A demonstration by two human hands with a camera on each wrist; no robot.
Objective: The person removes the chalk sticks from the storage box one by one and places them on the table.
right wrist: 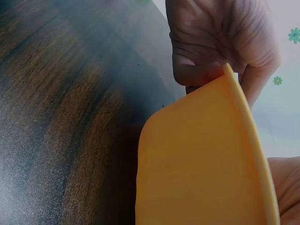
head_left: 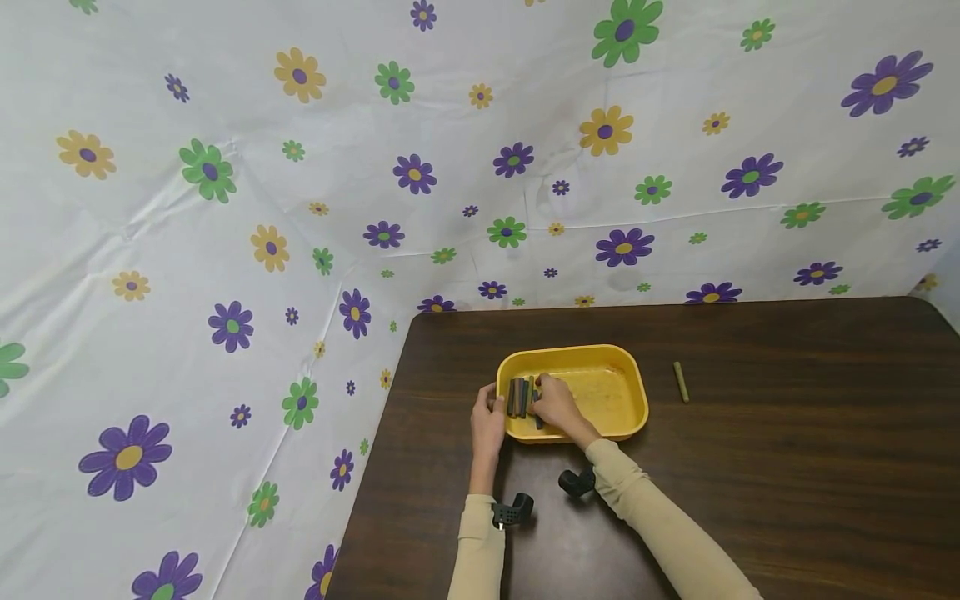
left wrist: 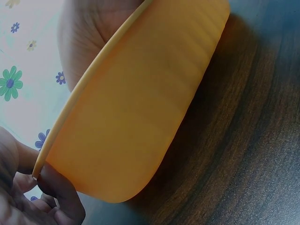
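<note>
My left hand (head_left: 488,421) grips the left rim of a yellow rectangular tray (head_left: 603,400), thumb and fingers on either side of it. The left wrist view shows these fingers (left wrist: 58,185) pinching the rim at a corner. Inside the tray, my right hand (head_left: 558,404) pinches a short dark stick (head_left: 538,422), its fingers curled around it. Several short sticks (head_left: 517,397), dark grey, brown and olive, lie side by side along the tray's left end. From the right wrist, the tray wall (right wrist: 201,154) hides the sticks and most of my right hand.
One olive-brown stick (head_left: 681,382) lies on the dark wood table (head_left: 787,450), right of the tray. Behind and to the left hangs a white sheet (head_left: 450,125) with printed flowers. Each forearm wears a black wrist mount (head_left: 513,510).
</note>
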